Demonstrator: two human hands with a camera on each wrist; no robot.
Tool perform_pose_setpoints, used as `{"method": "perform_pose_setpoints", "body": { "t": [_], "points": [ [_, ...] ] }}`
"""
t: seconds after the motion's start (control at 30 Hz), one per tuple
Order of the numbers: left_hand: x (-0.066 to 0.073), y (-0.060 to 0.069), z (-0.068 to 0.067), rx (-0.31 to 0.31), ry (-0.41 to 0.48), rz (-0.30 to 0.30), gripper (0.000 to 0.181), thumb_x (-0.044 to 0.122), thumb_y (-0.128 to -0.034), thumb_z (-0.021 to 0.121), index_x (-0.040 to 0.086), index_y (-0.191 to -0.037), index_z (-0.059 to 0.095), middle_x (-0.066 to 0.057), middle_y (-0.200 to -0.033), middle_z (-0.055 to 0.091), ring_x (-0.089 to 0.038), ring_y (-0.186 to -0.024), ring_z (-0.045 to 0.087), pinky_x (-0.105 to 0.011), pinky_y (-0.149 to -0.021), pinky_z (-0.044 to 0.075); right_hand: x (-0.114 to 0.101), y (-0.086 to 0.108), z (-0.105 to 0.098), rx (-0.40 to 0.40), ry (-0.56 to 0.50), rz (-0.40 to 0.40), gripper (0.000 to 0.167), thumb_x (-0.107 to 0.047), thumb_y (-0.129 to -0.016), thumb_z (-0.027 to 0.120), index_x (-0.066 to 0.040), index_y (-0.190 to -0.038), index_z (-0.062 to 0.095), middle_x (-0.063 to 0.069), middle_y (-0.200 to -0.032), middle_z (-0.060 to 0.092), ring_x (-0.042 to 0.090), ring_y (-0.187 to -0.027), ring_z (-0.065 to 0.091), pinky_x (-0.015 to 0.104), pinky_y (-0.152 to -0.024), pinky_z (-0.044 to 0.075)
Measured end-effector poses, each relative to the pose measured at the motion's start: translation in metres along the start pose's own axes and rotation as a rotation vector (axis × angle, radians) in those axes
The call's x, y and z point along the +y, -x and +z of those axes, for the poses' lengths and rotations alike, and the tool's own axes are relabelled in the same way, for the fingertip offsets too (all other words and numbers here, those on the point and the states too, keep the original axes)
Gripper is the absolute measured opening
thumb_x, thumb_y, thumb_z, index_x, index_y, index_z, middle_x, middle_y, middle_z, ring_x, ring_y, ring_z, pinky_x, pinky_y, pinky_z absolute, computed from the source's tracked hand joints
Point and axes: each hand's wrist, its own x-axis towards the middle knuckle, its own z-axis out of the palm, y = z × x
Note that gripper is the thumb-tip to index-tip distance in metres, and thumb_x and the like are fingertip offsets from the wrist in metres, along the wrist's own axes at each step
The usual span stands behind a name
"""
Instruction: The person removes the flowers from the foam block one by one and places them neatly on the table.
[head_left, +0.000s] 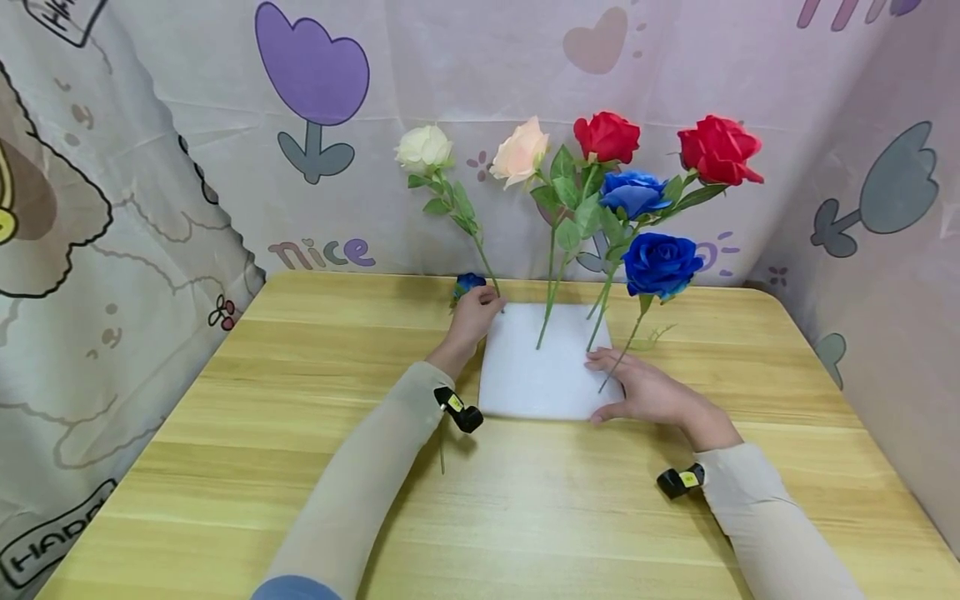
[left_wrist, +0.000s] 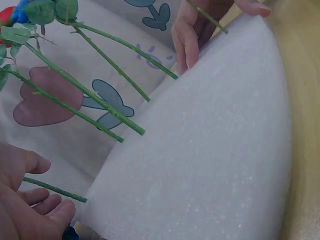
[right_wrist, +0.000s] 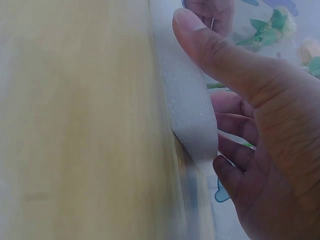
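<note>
A white foam board (head_left: 543, 387) lies on the table with several artificial roses standing in it. My left hand (head_left: 472, 317) is at its far left corner, by the stem of a white rose (head_left: 424, 150). In the left wrist view that stem (left_wrist: 60, 191) meets the foam and passes between my parted thumb and fingers. My right hand (head_left: 648, 392) grips the near right corner of the board, thumb at the front edge and fingers bent over the right side. Beside it rises the stem of the front blue rose (head_left: 662, 265).
A pink rose (head_left: 520, 152), red roses (head_left: 607, 137) and another blue rose (head_left: 633, 194) stand farther back on the board. One more blue rose (head_left: 469, 283) lies on the table (head_left: 337, 350) behind my left hand, its stem partly under the arm. Printed cloth (head_left: 465, 50) hangs behind.
</note>
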Motion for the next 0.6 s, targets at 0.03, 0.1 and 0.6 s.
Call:
{"method": "perform_pose_setpoints", "body": {
  "t": [0.03,0.1,0.6],
  "points": [
    [-0.001,-0.001,0.001,-0.002,-0.003,0.0,0.049,0.019,-0.0982,0.061,0.001,-0.141,0.046,-0.014,-0.133,0.053,-0.027,-0.125,0.049,-0.039,-0.104,0.043,0.0,0.0,0.0,0.003,-0.001,-0.004,0.093,-0.055,-0.068,0.083,0.0,-0.137,0.053,0.014,-0.149,0.043,0.039,-0.14,0.03,0.056,-0.112,0.027],
    [-0.003,-0.004,0.002,-0.007,-0.004,0.003,0.048,0.018,-0.0979,0.062,0.0,-0.14,0.047,-0.015,-0.132,0.054,-0.028,-0.123,0.05,-0.039,-0.103,0.044,0.0,0.001,0.0,0.006,0.0,-0.004,0.092,-0.054,-0.068,0.083,0.0,-0.137,0.053,0.014,-0.148,0.043,0.038,-0.14,0.03,0.055,-0.112,0.028],
    [-0.011,-0.023,0.003,0.03,-0.021,0.073,0.027,0.01,-0.0964,0.062,-0.002,-0.121,0.061,-0.013,-0.109,0.063,-0.023,-0.094,0.06,-0.031,-0.081,0.054,-0.002,0.0,-0.001,-0.022,0.005,0.023,0.094,-0.056,-0.069,0.082,-0.001,-0.14,0.051,0.014,-0.151,0.039,0.039,-0.142,0.025,0.056,-0.114,0.023]
  ]
}}
